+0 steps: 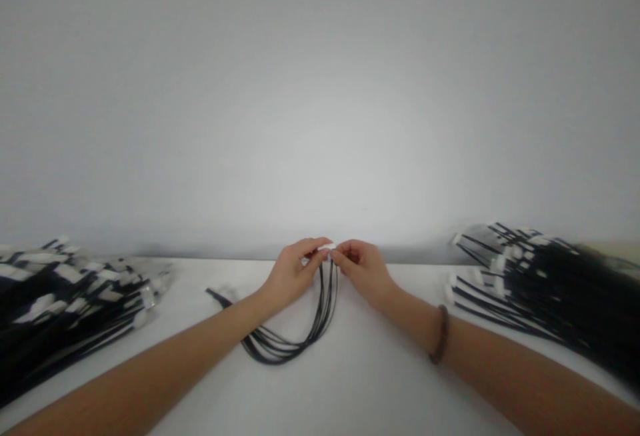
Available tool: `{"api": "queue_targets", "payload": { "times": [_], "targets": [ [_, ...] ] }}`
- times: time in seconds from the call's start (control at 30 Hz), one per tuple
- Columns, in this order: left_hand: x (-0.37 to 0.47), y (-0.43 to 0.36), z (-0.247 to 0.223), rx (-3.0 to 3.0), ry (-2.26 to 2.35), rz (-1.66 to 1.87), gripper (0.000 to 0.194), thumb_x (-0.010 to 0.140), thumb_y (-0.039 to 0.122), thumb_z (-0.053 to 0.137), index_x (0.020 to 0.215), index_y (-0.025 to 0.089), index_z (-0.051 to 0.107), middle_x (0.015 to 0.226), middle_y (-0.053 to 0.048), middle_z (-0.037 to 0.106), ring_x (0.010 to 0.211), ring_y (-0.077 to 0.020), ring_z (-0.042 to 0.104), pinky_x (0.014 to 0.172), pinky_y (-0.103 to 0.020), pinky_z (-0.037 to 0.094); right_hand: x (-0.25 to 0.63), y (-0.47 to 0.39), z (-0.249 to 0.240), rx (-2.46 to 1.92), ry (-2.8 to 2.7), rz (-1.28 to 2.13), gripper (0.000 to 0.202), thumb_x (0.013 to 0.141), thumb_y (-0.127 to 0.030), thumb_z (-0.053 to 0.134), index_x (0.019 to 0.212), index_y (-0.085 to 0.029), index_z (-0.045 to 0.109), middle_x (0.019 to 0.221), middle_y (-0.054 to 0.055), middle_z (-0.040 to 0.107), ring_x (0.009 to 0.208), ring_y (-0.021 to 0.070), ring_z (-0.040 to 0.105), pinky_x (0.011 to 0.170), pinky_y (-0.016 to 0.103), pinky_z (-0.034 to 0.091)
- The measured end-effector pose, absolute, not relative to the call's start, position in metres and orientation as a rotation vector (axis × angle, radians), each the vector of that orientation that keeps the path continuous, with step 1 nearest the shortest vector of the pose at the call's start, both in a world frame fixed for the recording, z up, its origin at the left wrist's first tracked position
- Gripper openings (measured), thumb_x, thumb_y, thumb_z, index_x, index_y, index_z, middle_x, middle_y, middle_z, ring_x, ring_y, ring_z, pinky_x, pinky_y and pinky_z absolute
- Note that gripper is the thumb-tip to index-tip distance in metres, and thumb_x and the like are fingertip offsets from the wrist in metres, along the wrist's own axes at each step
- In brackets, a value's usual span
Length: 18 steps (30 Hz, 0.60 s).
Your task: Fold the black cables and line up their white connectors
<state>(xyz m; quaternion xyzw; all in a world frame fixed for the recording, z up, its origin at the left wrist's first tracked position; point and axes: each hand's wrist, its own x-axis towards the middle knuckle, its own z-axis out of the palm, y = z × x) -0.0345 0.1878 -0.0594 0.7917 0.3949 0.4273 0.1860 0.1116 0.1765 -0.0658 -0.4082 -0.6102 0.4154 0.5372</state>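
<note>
Between my two hands, just above the table, is a small white connector (327,247) at the end of a bundle of thin black wires (320,329). The wires hang down from it and curve left across the table, passing under my left forearm. Their dark far end lies left of that arm. My left hand (295,268) pinches the connector from the left with thumb and forefinger. From the right, the fingertips of my right hand (364,268) are closed where the wires meet the connector; exactly what they grip is too small to make out.
A large pile of black cables with white connectors and tags (75,296) lies at the left. Another pile of black cables with white ends (550,289) lies at the right. The white table (390,383) ends at a plain pale wall (320,123).
</note>
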Motion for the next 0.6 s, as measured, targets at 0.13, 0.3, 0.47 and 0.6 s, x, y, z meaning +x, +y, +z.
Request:
{"api": "queue_targets", "payload": {
  "times": [0.13,0.3,0.47,0.6],
  "targets": [
    [-0.0336,0.1894,-0.0613,2.127,1.159,1.195,0.03,0.074,0.035,0.045,0.094,0.018,0.059,0.083,-0.003,0.064,0.072,-0.0143,0.057,0.065,-0.022,0.044,0.1109,0.1775,-0.0647,-0.999,-1.38,1.051,0.019,0.063,-0.031,0.056,0.061,-0.013,0.052,0.049,-0.002,0.047,0.044,0.0065,0.039,0.042,0.019,0.03],
    [-0.0332,0.1906,-0.0606,2.095,1.177,1.193,0.031,0.073,0.035,0.047,0.095,0.017,0.059,0.08,-0.003,0.064,0.068,-0.0133,0.058,0.063,-0.021,0.044,0.1103,0.1779,-0.0624,-0.957,-1.289,1.151,0.016,0.059,-0.027,0.059,0.062,-0.012,0.054,0.051,-0.002,0.049,0.044,0.0058,0.04,0.043,0.019,0.031],
    [-0.0314,0.1871,-0.057,2.124,1.15,1.2,0.026,0.073,0.033,0.047,0.089,0.018,0.061,0.074,-0.001,0.064,0.067,-0.0123,0.057,0.061,-0.02,0.044,0.1105,0.1771,-0.0615,-0.917,-1.265,1.238,0.012,0.06,-0.024,0.058,0.059,-0.012,0.053,0.047,-0.004,0.046,0.043,0.0051,0.039,0.043,0.019,0.03],
    [-0.0326,0.19,-0.0566,2.087,1.26,1.327,0.027,0.073,0.034,0.047,0.087,0.017,0.062,0.077,-0.002,0.064,0.069,-0.013,0.057,0.064,-0.021,0.044,0.1081,0.1755,-0.0622,-0.984,-1.326,1.267,0.01,0.058,-0.021,0.058,0.058,-0.012,0.053,0.046,-0.003,0.047,0.042,0.0056,0.04,0.043,0.02,0.031]
  ]
}}
